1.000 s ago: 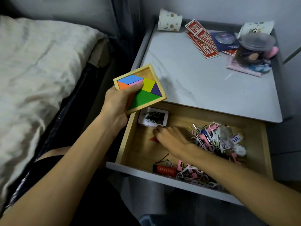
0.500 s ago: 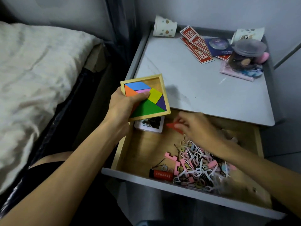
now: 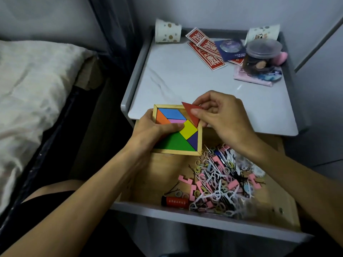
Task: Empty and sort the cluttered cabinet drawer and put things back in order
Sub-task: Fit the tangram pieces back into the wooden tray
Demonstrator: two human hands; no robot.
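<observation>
Drawer (image 3: 154,179) lies open at lower centre, clips and hair ties (image 3: 219,179) heaped at its right. I judge I'm completing the puzzle tray (image 3: 177,152) before storing it. My left hand (image 3: 154,130) grips the tray at frame centre. My right hand (image 3: 222,115) pinches the red triangle (image 3: 192,114) over its empty upper-right corner. Next, I should line the triangle up and press it in.

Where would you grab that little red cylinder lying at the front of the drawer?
Pinch the red cylinder across its middle, coming straight down from above. It lies flat on its side along the drawer front, so the top of its barrel is exposed. Its right end butts into the tangle of hair ties, so gripping it end to end looks awkward.
</observation>
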